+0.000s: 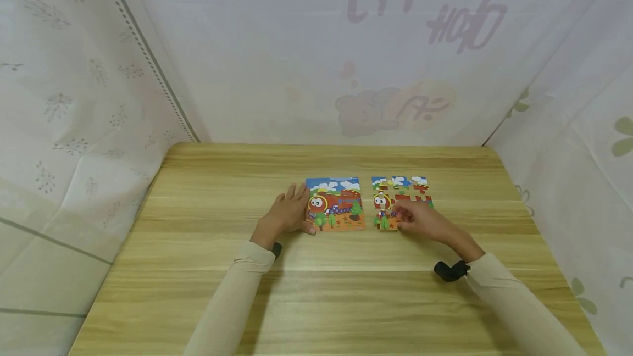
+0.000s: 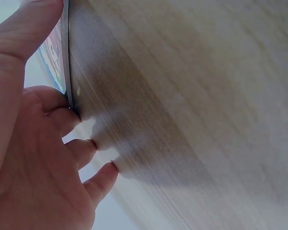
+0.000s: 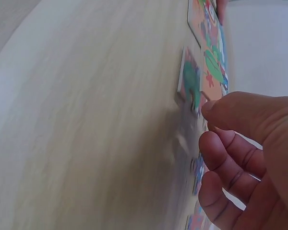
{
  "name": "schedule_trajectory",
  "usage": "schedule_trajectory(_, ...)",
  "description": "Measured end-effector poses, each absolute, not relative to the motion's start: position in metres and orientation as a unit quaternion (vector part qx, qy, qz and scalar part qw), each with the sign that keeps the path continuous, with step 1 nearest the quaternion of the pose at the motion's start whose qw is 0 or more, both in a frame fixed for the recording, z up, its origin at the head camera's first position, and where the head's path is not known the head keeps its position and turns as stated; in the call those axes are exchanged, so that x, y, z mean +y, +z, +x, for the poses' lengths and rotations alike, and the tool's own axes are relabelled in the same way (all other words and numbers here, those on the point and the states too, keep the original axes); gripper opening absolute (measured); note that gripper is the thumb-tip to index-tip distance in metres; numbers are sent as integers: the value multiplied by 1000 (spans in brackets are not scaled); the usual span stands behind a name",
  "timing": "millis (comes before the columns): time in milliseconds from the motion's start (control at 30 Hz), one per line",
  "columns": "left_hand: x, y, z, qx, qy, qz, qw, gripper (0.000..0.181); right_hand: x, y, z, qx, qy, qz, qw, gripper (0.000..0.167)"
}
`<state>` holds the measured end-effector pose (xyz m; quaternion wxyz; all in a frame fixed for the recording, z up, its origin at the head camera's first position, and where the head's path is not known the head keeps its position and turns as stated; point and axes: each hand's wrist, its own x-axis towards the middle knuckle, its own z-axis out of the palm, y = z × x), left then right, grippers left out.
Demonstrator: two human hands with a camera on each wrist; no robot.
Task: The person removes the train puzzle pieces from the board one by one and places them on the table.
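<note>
A square picture board (image 1: 341,217) with a red cartoon train, trees and clouds lies flat on the table. My left hand (image 1: 288,210) rests at its left edge, fingers spread and thumb along the lower corner. To the right lies a jigsaw puzzle (image 1: 384,221) of the same scene, its pieces parted by gaps. Over its lower right part is my right hand (image 1: 426,221), fingers curled. In the right wrist view, a puzzle piece (image 3: 188,79) with a green tree stands tilted at the thumb tip, apparently pinched. The fingers hide other pieces.
The wooden table (image 1: 346,301) runs up to a pale printed cloth wall (image 1: 277,70) at the back, with more cloth on both sides. A black strap device (image 1: 451,271) sits on the right wrist.
</note>
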<state>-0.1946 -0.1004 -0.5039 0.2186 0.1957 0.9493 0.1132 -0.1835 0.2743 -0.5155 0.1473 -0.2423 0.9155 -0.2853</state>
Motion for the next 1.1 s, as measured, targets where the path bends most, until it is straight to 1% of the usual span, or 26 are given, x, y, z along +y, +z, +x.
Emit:
schedule_trajectory(300, -101, -505, -195, 949, 115, 194, 221, 119, 300, -519, -177, 920, -287, -230, 133, 25)
schedule_trajectory(600, -101, -507, -195, 949, 110, 195, 222, 119, 316, -522, -173, 927, -278, -223, 119, 26)
schedule_trajectory(900, -101, -507, -195, 949, 112, 194, 220, 119, 322, -521, -175, 925, -283, -214, 137, 23)
schedule_trajectory(1100, -101, -506, -195, 949, 118, 192, 221, 119, 321, -522, -176, 928, -275, -214, 135, 23)
